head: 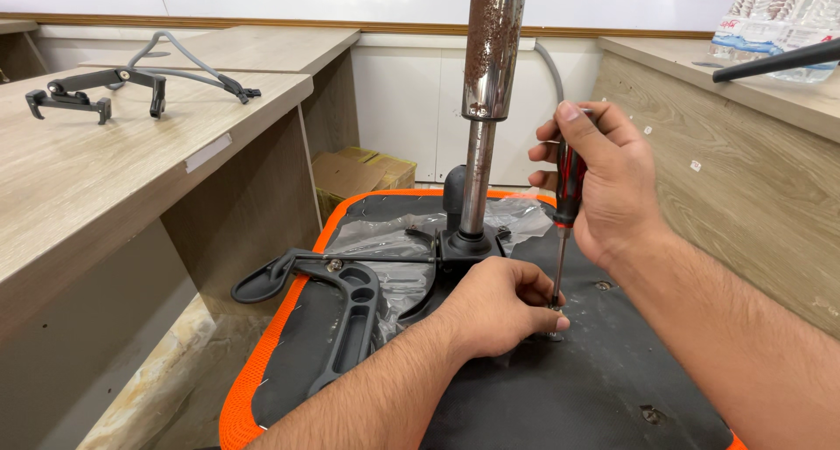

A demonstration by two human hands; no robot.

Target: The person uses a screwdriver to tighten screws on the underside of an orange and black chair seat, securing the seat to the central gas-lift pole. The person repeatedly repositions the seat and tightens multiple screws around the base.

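Observation:
An upturned chair seat (569,389) with a black underside and orange rim fills the lower middle. My right hand (604,179) grips a red-and-black screwdriver (567,196) held upright, its tip down on the seat. My left hand (499,305) pinches around the screwdriver tip, where a small screw (555,311) sits against the seat. A rusty metal gas-lift column (490,82) rises from the black tilt mechanism (464,240) just behind my left hand. A black armrest bracket (346,314) lies on the seat's left side.
Wooden desks stand left (105,170) and right (744,161). A grey metal chair part (131,82) lies on the left desk. A cardboard box (359,174) sits on the floor behind the seat. Packed water bottles (779,21) rest at the top right. Clear plastic wrap (394,249) lies under the mechanism.

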